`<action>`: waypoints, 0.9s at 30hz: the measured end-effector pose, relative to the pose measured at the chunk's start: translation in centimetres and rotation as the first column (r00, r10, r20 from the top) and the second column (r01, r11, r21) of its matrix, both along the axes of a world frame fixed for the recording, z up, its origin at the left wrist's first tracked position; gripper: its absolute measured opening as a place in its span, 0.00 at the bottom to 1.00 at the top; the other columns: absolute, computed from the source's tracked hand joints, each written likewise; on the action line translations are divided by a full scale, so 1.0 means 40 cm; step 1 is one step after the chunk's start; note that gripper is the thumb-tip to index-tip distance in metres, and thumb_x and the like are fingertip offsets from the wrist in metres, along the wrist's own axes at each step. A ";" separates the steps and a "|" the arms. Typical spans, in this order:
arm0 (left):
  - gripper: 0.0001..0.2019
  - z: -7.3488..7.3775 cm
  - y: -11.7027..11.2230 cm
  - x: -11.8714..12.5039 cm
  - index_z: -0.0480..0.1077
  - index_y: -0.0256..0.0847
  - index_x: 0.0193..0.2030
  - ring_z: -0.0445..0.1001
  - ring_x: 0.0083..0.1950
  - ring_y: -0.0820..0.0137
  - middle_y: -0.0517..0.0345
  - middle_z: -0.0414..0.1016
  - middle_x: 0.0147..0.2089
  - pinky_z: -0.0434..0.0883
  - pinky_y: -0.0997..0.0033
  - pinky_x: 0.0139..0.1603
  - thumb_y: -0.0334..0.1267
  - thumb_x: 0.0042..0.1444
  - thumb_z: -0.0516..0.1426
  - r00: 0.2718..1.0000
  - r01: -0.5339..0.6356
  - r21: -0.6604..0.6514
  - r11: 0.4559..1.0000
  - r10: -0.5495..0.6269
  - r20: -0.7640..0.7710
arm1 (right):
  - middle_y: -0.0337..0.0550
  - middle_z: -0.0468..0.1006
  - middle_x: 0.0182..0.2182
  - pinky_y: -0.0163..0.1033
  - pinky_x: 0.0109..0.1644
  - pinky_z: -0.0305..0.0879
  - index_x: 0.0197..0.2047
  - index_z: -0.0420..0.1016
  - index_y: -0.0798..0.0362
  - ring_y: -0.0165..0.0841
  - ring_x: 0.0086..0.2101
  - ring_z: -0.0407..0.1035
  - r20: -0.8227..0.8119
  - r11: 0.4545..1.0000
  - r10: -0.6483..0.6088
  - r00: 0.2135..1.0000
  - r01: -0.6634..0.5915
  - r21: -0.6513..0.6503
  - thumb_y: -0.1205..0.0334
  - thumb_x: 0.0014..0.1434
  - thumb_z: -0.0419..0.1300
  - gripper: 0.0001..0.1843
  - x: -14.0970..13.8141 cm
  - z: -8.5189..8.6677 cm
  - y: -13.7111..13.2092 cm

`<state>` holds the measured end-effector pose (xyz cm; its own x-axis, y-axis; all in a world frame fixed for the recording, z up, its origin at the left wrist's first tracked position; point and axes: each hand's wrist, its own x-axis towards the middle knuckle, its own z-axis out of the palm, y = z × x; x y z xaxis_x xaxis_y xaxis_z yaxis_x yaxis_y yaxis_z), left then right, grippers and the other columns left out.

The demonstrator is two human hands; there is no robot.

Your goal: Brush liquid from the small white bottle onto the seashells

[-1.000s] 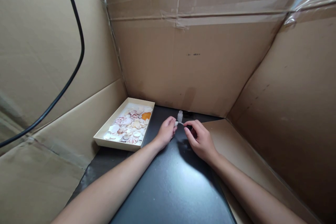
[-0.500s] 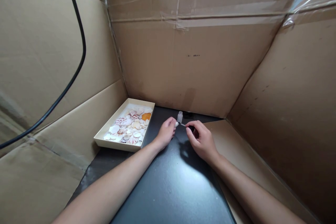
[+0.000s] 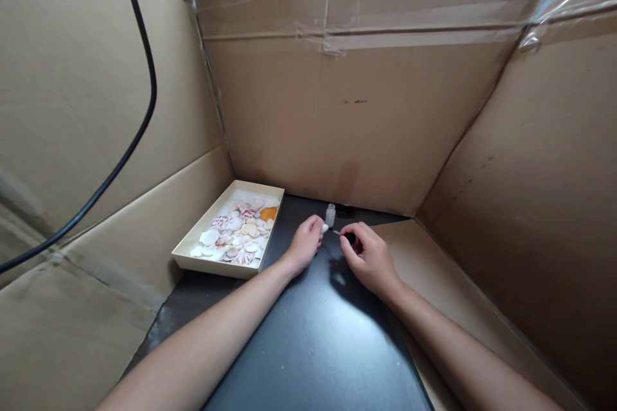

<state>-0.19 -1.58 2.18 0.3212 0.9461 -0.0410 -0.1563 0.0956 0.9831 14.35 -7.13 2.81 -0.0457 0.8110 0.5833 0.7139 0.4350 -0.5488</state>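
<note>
My left hand (image 3: 306,244) is closed, pinching a small white seashell (image 3: 324,228) that sticks out past the fingertips. In my right hand (image 3: 372,260) is a bottle-cap brush with a black cap (image 3: 351,238); its thin stem points left, with the tip at or very near the shell. Whether the two touch I cannot tell. Just behind the fingers stands a small clear bottle (image 3: 330,216), upright and uncapped. Left of my left hand, a cream tray (image 3: 216,270) holds several seashells (image 3: 234,223), white, striped and one orange.
Cardboard walls (image 3: 308,122) enclose the dark tabletop (image 3: 308,340) at the back and both sides. A black cable (image 3: 153,83) hangs at the left. Flat cardboard (image 3: 434,270) lies along the right side, under my right forearm.
My right hand has shifted very slightly left, and the brush tip has moved a little at the shell. My left hand, the bottle and the tray look the same.
</note>
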 end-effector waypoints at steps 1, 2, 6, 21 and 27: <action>0.12 0.000 0.000 0.000 0.56 0.41 0.28 0.46 0.17 0.81 0.70 0.47 0.19 0.45 0.82 0.18 0.44 0.60 0.50 1.000 0.001 0.000 1.000 -0.001 -0.004 | 0.39 0.71 0.31 0.34 0.31 0.61 0.37 0.71 0.51 0.28 0.25 0.64 -0.010 1.000 -0.005 1.000 0.005 0.012 0.61 0.61 0.54 0.06 0.000 0.000 0.000; 0.12 0.000 -0.001 0.000 0.56 0.41 0.28 0.46 0.17 0.81 0.71 0.47 0.19 0.45 0.82 0.18 0.43 0.60 0.49 1.000 0.000 0.000 1.000 0.000 -0.006 | 0.40 0.71 0.31 0.34 0.31 0.61 0.38 0.71 0.51 0.28 0.25 0.64 -0.022 1.000 0.001 1.000 -0.001 0.024 0.61 0.61 0.53 0.06 0.000 -0.001 0.001; 0.11 0.000 -0.001 -0.001 0.56 0.41 0.29 0.46 0.17 0.81 0.71 0.47 0.19 0.45 0.82 0.18 0.42 0.60 0.48 1.000 -0.003 0.008 1.000 0.003 -0.008 | 0.40 0.70 0.31 0.34 0.32 0.62 0.40 0.72 0.51 0.29 0.25 0.65 -0.011 0.999 0.047 0.999 -0.047 0.000 0.60 0.62 0.53 0.08 0.000 -0.001 -0.001; 0.08 0.002 0.002 0.001 0.58 0.41 0.31 0.50 0.16 0.81 0.70 0.54 0.17 0.47 0.82 0.17 0.40 0.60 0.46 0.999 -0.005 0.040 0.999 0.006 -0.031 | 0.40 0.71 0.31 0.34 0.32 0.60 0.39 0.72 0.52 0.28 0.25 0.64 -0.051 0.999 0.047 0.998 -0.046 0.018 0.61 0.61 0.54 0.07 -0.002 -0.003 -0.002; 0.07 0.003 0.001 0.002 0.58 0.41 0.32 0.50 0.15 0.80 0.70 0.56 0.17 0.49 0.82 0.17 0.36 0.60 0.45 0.999 -0.018 0.050 0.999 0.021 -0.049 | 0.39 0.71 0.31 0.34 0.32 0.60 0.38 0.71 0.51 0.28 0.25 0.64 -0.026 1.000 0.022 0.999 -0.022 -0.001 0.62 0.61 0.54 0.06 -0.002 -0.003 0.001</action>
